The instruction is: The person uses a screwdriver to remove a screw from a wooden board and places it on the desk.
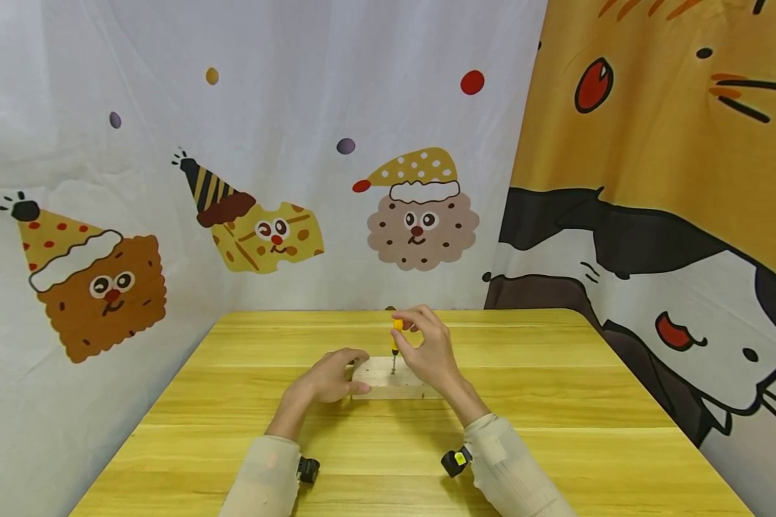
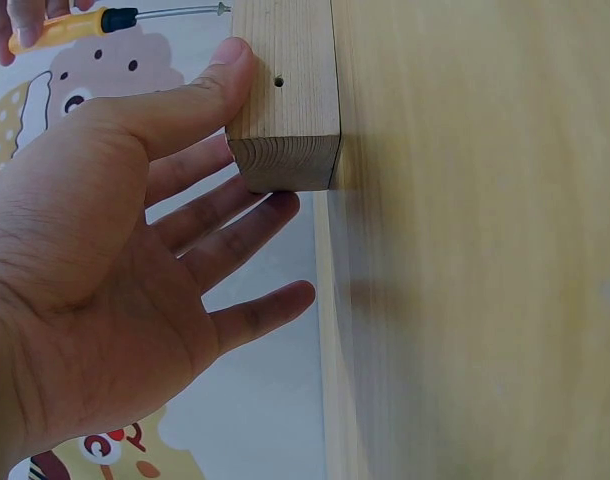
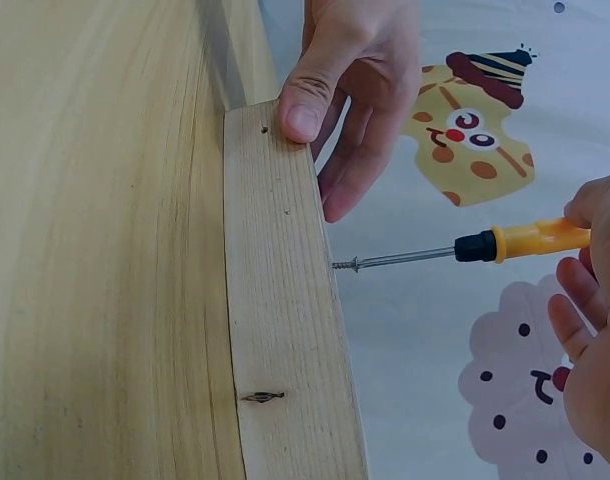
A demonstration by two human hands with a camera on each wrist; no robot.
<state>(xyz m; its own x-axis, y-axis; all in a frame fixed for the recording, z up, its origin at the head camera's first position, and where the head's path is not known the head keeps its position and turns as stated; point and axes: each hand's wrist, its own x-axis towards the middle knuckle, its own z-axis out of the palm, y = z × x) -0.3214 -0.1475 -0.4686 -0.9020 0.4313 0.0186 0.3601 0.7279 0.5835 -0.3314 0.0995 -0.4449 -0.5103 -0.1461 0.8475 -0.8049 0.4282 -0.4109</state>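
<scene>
A pale wooden block [image 1: 376,375] lies on the table in the head view. My left hand [image 1: 330,376] holds its left end, thumb on the near face and fingers round the far side. In my right hand [image 1: 432,349], the fingertips and thumb pinch the yellow handle of a screwdriver [image 3: 475,247], which stands upright over the block. Its tip meets the head of a screw [image 3: 346,265], seen in the right wrist view. The screw's lower end is in the block's top and part of its thread shows above the wood.
The wood-grain table [image 1: 543,402] stretches round the block on all sides. Behind it hangs a white curtain [image 1: 284,86] with cartoon prints, and an orange printed curtain [image 1: 647,143] hangs at the right. Both wrists carry small black cameras.
</scene>
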